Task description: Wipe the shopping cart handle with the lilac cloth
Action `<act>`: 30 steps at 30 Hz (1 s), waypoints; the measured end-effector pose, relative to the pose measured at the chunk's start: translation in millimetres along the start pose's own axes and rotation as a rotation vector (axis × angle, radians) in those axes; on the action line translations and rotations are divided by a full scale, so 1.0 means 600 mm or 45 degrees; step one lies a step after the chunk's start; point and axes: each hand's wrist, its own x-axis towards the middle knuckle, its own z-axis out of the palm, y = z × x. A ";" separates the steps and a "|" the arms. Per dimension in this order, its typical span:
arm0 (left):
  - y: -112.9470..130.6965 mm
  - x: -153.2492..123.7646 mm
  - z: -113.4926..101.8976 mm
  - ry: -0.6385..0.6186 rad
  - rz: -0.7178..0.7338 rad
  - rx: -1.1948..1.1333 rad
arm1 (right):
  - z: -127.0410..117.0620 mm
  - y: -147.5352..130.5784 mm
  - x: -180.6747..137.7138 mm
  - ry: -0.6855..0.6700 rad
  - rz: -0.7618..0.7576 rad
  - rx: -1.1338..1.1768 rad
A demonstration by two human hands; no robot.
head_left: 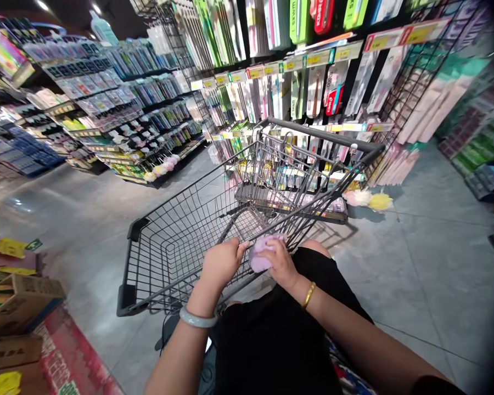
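Observation:
A dark wire shopping cart (177, 236) stands in front of me in a store aisle. My left hand (222, 261), with a pale bangle on the wrist, is closed around the cart's near rim. Beside it my right hand (280, 263), wearing a gold bracelet, is closed on a small soft pink item (258, 257) and rests against the same rim. The cart's basket looks empty apart from a folded child seat at the far end.
Shelves of hanging packaged goods (313, 82) stand right behind the cart. More stocked shelves (119, 120) line the left. Cardboard boxes (20, 307) sit on a red surface at lower left. Fluffy dusters (368, 200) lie on the grey floor to the right.

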 end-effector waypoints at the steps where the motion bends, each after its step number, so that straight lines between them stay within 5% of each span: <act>1: 0.001 -0.001 0.000 0.005 -0.008 0.007 | 0.012 0.007 -0.013 -0.037 -0.005 -0.003; 4: 0.001 -0.004 0.001 0.027 -0.010 0.020 | 0.021 -0.005 -0.027 0.006 0.033 0.056; 9: 0.000 -0.004 0.002 0.020 0.014 0.016 | -0.029 -0.073 0.027 0.153 -0.015 0.145; 16: 0.013 -0.007 0.001 0.039 -0.004 -0.006 | 0.012 -0.032 -0.012 -0.054 0.025 0.118; 19: 0.011 -0.012 -0.007 0.027 0.021 -0.102 | 0.002 -0.046 -0.009 -0.006 0.029 0.150; 24: -0.031 -0.034 -0.028 0.054 0.061 -0.392 | -0.038 -0.072 0.032 0.047 -0.039 0.133; 30: -0.090 -0.055 -0.013 -0.168 -0.179 -0.215 | 0.009 -0.018 -0.011 -0.103 0.071 0.168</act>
